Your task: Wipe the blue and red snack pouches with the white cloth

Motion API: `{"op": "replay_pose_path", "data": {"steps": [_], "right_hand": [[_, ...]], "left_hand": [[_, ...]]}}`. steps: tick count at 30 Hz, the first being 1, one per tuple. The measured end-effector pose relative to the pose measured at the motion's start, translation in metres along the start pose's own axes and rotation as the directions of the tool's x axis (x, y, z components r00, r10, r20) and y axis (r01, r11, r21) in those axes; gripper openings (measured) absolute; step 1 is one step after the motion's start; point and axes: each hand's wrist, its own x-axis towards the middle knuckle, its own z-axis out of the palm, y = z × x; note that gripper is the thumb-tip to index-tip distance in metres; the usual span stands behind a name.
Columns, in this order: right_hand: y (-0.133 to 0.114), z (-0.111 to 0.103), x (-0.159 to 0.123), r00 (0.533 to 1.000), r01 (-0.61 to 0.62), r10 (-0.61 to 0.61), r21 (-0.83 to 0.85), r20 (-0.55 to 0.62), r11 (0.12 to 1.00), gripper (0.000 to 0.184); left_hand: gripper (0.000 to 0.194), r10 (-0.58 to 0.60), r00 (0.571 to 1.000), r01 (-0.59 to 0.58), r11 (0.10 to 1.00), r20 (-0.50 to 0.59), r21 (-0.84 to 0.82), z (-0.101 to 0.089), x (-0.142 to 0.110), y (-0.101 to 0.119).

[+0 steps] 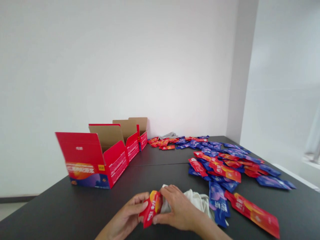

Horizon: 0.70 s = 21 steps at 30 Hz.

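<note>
My left hand (128, 213) pinches a red packet (151, 210) by its left edge, low in the middle of the view. My right hand (178, 208) presses a white cloth (197, 200) against the same packet from the right, with the thumb under the packet's lower edge. The packet stands slightly tilted above the black table (75, 210). A blue packet (219, 200) lies just right of the cloth, and a long red packet (255, 213) lies beyond it.
Open red cardboard boxes (100, 160) stand in a row at the left. Several red and blue packets (225, 160) lie scattered over the right and far side of the table. White walls stand behind, and the table's right edge is near.
</note>
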Motion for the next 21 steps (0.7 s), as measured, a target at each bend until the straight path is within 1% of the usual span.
{"op": "replay_pose_path", "data": {"steps": [2,4,5,7,9,10,11,12,13,14,15,16,17,18,19,20,21], "right_hand": [[0.000,0.003,0.000,0.998,-0.066,0.067,0.042,-0.019,0.997,0.047],[-0.001,0.004,0.000,0.988,-0.146,0.150,0.105,-0.034,0.984,0.039],[-0.002,0.004,0.001,0.981,-0.181,0.189,0.134,-0.046,0.974,0.035],[0.000,-0.002,0.005,0.968,-0.216,0.235,0.196,-0.082,0.957,0.028],[0.011,-0.016,0.009,0.945,-0.232,0.278,0.249,-0.172,0.940,0.025],[0.021,-0.026,0.011,0.915,-0.260,0.323,0.259,-0.240,0.930,0.023],[0.035,-0.039,0.011,0.870,-0.313,0.385,0.258,-0.309,0.914,0.023],[0.050,-0.053,0.008,0.791,-0.401,0.463,0.231,-0.400,0.886,0.023],[0.068,-0.068,0.004,0.692,-0.521,0.544,0.193,-0.475,0.832,0.025],[0.085,-0.083,-0.003,0.586,-0.655,0.623,0.150,-0.518,0.741,0.031],[0.102,-0.096,-0.012,0.475,-0.780,0.695,0.106,-0.540,0.616,0.037],[0.118,-0.107,-0.022,0.365,-0.869,0.744,0.082,-0.560,0.488,0.042],[0.130,-0.116,-0.033,0.299,-0.905,0.762,0.083,-0.574,0.418,0.046],[0.141,-0.122,-0.042,0.253,-0.927,0.773,0.082,-0.581,0.365,0.050],[0.149,-0.127,-0.050,0.222,-0.940,0.779,0.082,-0.586,0.330,0.051],[0.154,-0.129,-0.056,0.206,-0.947,0.779,0.081,-0.592,0.312,0.052],[0.158,-0.129,-0.060,0.193,-0.952,0.775,0.075,-0.601,0.296,0.053]], "left_hand": [[0.039,-0.005,0.993,-0.005,0.997,-0.115,-0.083,-0.002,0.002,0.002],[0.040,0.027,0.978,-0.050,0.993,-0.209,-0.106,-0.005,0.006,0.004],[0.040,0.058,0.973,-0.080,0.993,-0.224,-0.091,-0.007,0.010,0.005],[0.041,0.132,0.967,-0.138,0.990,-0.216,-0.014,-0.012,0.017,0.005],[0.045,0.199,0.956,-0.184,0.979,-0.217,0.087,-0.016,0.024,0.002],[0.047,0.224,0.949,-0.192,0.969,-0.221,0.158,-0.018,0.027,0.000],[0.048,0.243,0.945,-0.190,0.953,-0.221,0.236,-0.020,0.029,-0.002],[0.048,0.259,0.941,-0.185,0.932,-0.215,0.312,-0.021,0.032,-0.005],[0.048,0.275,0.939,-0.183,0.908,-0.206,0.378,-0.022,0.033,-0.008],[0.048,0.290,0.937,-0.184,0.883,-0.194,0.432,-0.022,0.035,-0.011],[0.048,0.307,0.935,-0.191,0.859,-0.179,0.475,-0.022,0.036,-0.014],[0.047,0.323,0.932,-0.202,0.840,-0.165,0.503,-0.022,0.036,-0.017],[0.047,0.338,0.929,-0.216,0.828,-0.153,0.518,-0.021,0.036,-0.020],[0.045,0.362,0.923,-0.237,0.800,-0.128,0.551,-0.019,0.036,-0.023],[0.043,0.396,0.914,-0.267,0.749,-0.086,0.607,-0.018,0.035,-0.026],[0.041,0.430,0.903,-0.302,0.670,-0.023,0.678,-0.017,0.034,-0.029],[0.040,0.454,0.890,-0.334,0.569,0.052,0.751,-0.016,0.033,-0.031]]}}
